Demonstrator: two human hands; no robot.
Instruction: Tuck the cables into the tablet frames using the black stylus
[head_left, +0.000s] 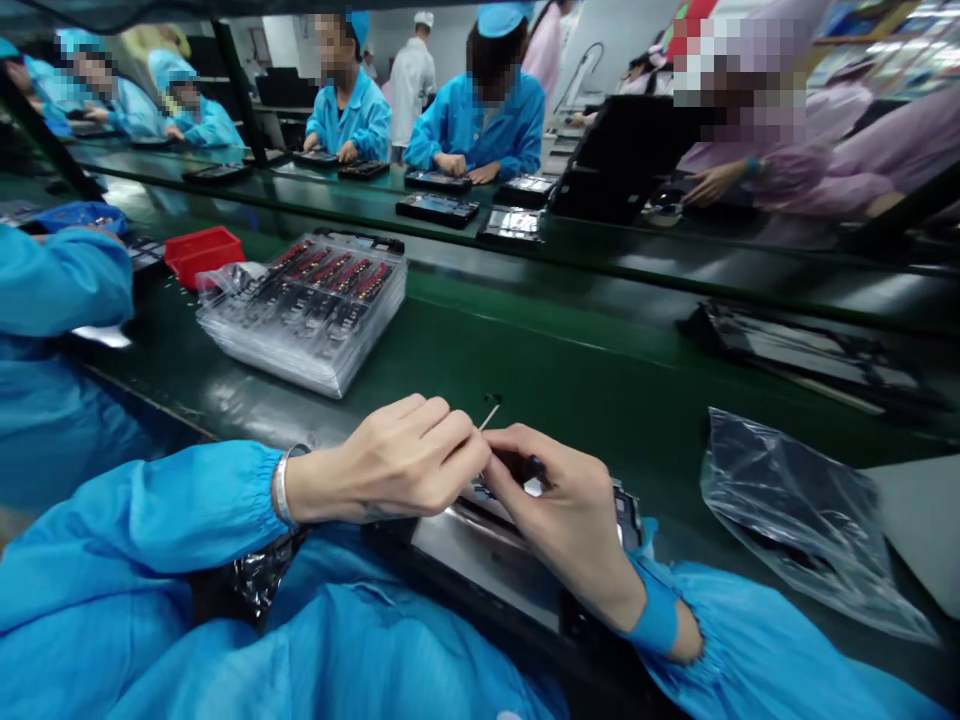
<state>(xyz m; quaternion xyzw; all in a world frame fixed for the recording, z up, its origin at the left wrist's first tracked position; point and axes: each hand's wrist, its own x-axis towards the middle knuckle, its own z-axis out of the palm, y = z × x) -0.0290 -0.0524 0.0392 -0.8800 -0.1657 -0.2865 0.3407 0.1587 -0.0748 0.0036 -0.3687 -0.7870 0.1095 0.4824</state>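
Just above the wearer's lap, a dark device with a silvery panel (480, 555) lies directly below the hands, its long side running crosswise and slanting nearer at the right. The right hand (566, 500) is closer, arching over it; whether its curled fingers grip anything, I cannot tell. The left hand (409, 455) meets them fingertip to fingertip, pinched on a thin pale stick (490, 415) that points up and away. Beyond, stacked clear trays (300, 310) stand on the green bench (450, 350).
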